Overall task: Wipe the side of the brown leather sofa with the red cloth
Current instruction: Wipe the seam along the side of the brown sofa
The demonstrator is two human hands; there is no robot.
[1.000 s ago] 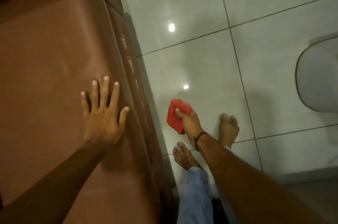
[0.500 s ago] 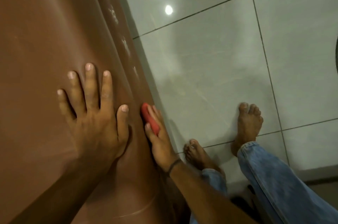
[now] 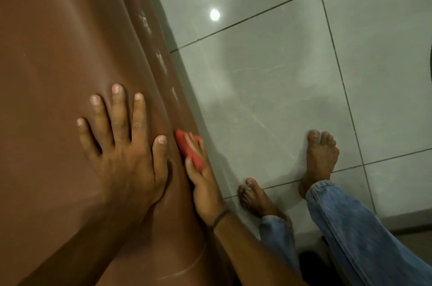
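Observation:
The brown leather sofa (image 3: 58, 40) fills the left half of the view, seen from above. My left hand (image 3: 124, 145) lies flat on its top with fingers spread, holding nothing. My right hand (image 3: 202, 183) presses the folded red cloth (image 3: 188, 148) against the sofa's side panel, just right of my left thumb. Part of the cloth is hidden under my fingers. White dusty marks (image 3: 161, 63) run along the side panel further up.
Glossy grey floor tiles (image 3: 268, 87) with dark grout lines lie to the right of the sofa. My bare feet (image 3: 320, 157) and blue jeans (image 3: 350, 239) stand close to the sofa's side. A dark object edge shows at the far right.
My right hand carried the red cloth from above the floor onto the sofa's side and now holds it there. My left hand stayed flat on the top. The view shifted closer.

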